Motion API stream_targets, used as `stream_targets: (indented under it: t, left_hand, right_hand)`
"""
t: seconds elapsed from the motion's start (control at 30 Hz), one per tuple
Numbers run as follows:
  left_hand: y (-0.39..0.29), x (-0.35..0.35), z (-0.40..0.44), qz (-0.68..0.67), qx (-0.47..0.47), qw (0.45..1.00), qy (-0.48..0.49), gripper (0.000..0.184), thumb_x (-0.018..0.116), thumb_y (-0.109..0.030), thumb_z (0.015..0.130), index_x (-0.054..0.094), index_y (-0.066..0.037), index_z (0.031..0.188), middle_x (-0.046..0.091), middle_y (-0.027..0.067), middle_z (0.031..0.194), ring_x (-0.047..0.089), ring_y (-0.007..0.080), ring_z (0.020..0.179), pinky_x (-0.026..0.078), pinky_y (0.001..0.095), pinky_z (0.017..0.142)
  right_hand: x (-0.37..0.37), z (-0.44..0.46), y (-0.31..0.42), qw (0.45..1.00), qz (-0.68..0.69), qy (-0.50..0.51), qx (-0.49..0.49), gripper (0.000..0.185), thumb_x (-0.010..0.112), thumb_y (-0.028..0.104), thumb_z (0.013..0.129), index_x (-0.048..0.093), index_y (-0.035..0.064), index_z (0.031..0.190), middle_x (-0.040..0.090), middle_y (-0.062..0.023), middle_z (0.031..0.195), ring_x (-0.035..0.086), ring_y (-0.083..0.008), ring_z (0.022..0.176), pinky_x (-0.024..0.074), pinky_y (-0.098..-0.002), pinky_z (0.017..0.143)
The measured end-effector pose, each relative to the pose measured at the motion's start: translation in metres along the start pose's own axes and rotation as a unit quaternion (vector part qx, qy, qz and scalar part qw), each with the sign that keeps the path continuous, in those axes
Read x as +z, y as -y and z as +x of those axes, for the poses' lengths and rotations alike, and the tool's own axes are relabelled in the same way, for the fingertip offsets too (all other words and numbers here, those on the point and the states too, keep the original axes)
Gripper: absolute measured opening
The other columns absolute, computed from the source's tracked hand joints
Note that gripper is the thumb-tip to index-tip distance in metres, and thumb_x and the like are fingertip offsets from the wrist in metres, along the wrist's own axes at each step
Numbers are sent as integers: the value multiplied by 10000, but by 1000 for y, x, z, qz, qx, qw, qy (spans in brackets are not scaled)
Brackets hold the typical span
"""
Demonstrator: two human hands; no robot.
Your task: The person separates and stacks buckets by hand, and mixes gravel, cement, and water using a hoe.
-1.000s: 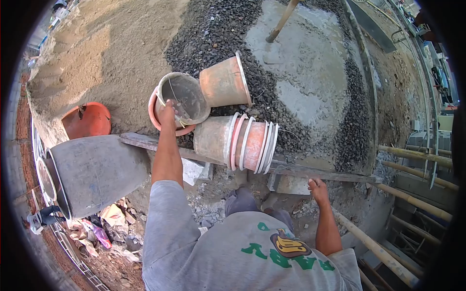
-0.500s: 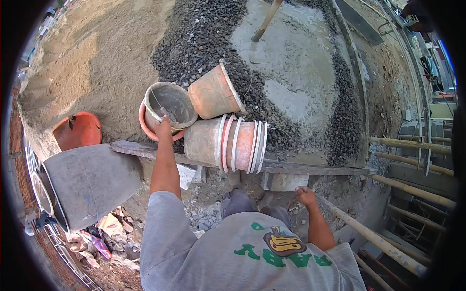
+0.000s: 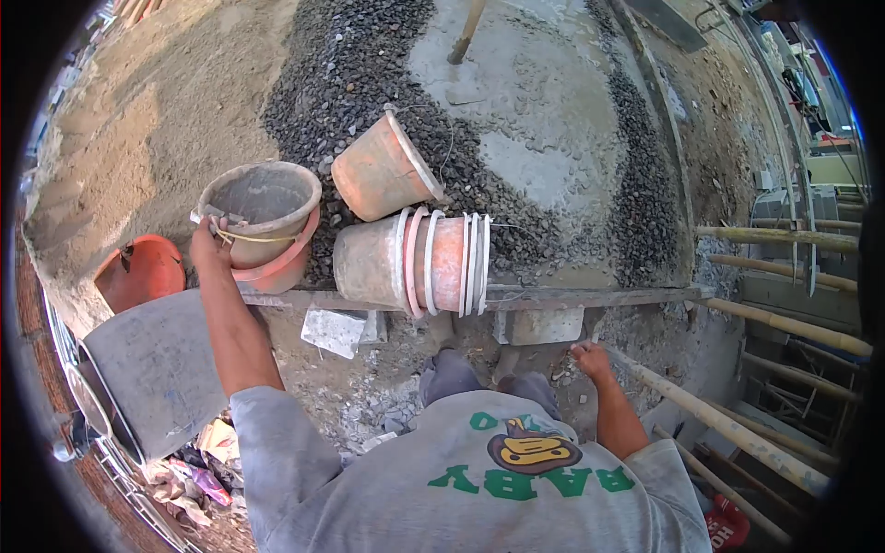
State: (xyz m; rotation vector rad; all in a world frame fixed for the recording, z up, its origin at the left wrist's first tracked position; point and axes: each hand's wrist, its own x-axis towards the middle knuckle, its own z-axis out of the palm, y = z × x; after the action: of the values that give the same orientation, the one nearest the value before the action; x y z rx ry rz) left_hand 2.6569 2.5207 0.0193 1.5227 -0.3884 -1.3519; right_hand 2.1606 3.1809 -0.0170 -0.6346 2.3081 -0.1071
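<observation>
On the left, my left hand (image 3: 212,238) is closed at the rim of a cement-stained bucket (image 3: 263,195), its thin wire handle beside the fingers. This bucket is tilted and sits partly inside an orange bucket (image 3: 288,263). My right hand (image 3: 590,358) hangs by my side near the end of a bamboo pole (image 3: 714,419), fingers curled, with nothing visible in them. A stack of nested buckets (image 3: 415,261) lies sideways on the board at the middle. Behind it a single orange bucket (image 3: 380,170) lies tipped on the gravel.
Gravel (image 3: 346,78) borders wet cement (image 3: 525,101) with a wooden-handled tool (image 3: 467,32) standing in it. A wooden board (image 3: 590,298) edges the mix. At left are a large grey drum (image 3: 161,369), an orange scoop-like container (image 3: 143,275) and sand. Bamboo poles (image 3: 784,323) project at right.
My left hand has moved left with the cement-stained bucket, and the orange bucket under it has shifted left and tipped. My right hand stays low at my side. The view has shifted slightly.
</observation>
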Motion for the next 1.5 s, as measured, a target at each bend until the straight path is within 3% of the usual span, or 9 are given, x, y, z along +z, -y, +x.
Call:
stream_targets:
  t: [0.03, 0.2, 0.3, 0.37, 0.6, 0.8, 1.03, 1.27, 1.5]
  left_hand:
    - [-13, 6, -30, 9, 12, 1000, -14, 161, 557, -178, 908, 583, -35, 975, 609, 63, 893, 641, 200, 807, 549, 336, 680]
    - [-41, -18, -97, -42, 67, 997, -22, 151, 588, -104, 874, 570, 27, 947, 593, 93, 876, 611, 199, 745, 577, 302, 676]
    - [-46, -54, -114, -62, 83, 994, -43, 176, 576, -95, 878, 552, 55, 968, 584, 109, 918, 608, 203, 771, 579, 305, 682]
    - [-45, -76, -125, -70, 87, 993, -49, 187, 575, -89, 877, 546, 64, 980, 577, 117, 938, 606, 207, 775, 579, 303, 688]
    - [4, -104, -173, -52, 45, 991, -116, 237, 601, -101, 851, 558, 70, 1009, 562, 110, 925, 599, 210, 772, 556, 306, 696]
    - [91, -141, -199, -37, 13, 990, -136, 398, 578, -89, 851, 466, -116, 1232, 538, 48, 1039, 581, 205, 863, 520, 317, 749]
    - [148, -200, -228, -53, -128, 960, -242, 327, 558, -145, 876, 492, 46, 1134, 560, 128, 1028, 603, 229, 871, 508, 314, 725]
    - [144, -199, -204, 185, -94, 949, -235, 446, 546, -233, 877, 520, 76, 1198, 588, 188, 1134, 597, 263, 998, 474, 350, 823]
    - [129, -193, -184, -36, -125, 968, -216, 498, 583, -265, 853, 466, -5, 1262, 552, 170, 1184, 579, 304, 1023, 481, 419, 778]
  right_hand:
    - [11, 2, -19, 999, -44, 25, 15, 328, 603, 309, 830, 641, 17, 973, 657, -121, 825, 623, -215, 801, 481, -343, 713]
    - [43, 37, -63, 972, 168, 97, 129, 236, 594, 265, 857, 606, 39, 923, 615, -78, 730, 589, -188, 616, 468, -307, 548]
    - [35, 67, -56, 974, 49, 59, -212, 256, 591, 276, 861, 592, 26, 918, 580, -49, 711, 552, -156, 576, 437, -300, 509]
    - [1, 58, 28, 968, 215, 112, 59, 272, 585, 288, 861, 590, 29, 941, 587, -46, 741, 563, -146, 620, 423, -289, 507]
    - [-33, 74, 100, 975, 204, 90, 13, 350, 583, 319, 867, 597, 17, 1044, 614, -61, 814, 567, -130, 652, 434, -272, 532]
    - [-20, 55, 86, 977, 167, 116, 67, 375, 577, 304, 858, 614, -6, 1067, 634, -79, 833, 603, -160, 682, 459, -281, 545]
    - [9, 43, 65, 972, 154, 141, 108, 339, 591, 281, 843, 632, -12, 1010, 631, -79, 788, 594, -156, 628, 458, -281, 532]
    - [-1, 50, 116, 976, 185, 112, 31, 364, 593, 314, 834, 637, -1, 1011, 619, -71, 760, 587, -154, 615, 449, -287, 531]
    - [-4, 63, 132, 985, 132, 107, -2, 428, 586, 335, 855, 590, 8, 1131, 640, -97, 848, 607, -169, 687, 486, -291, 584]
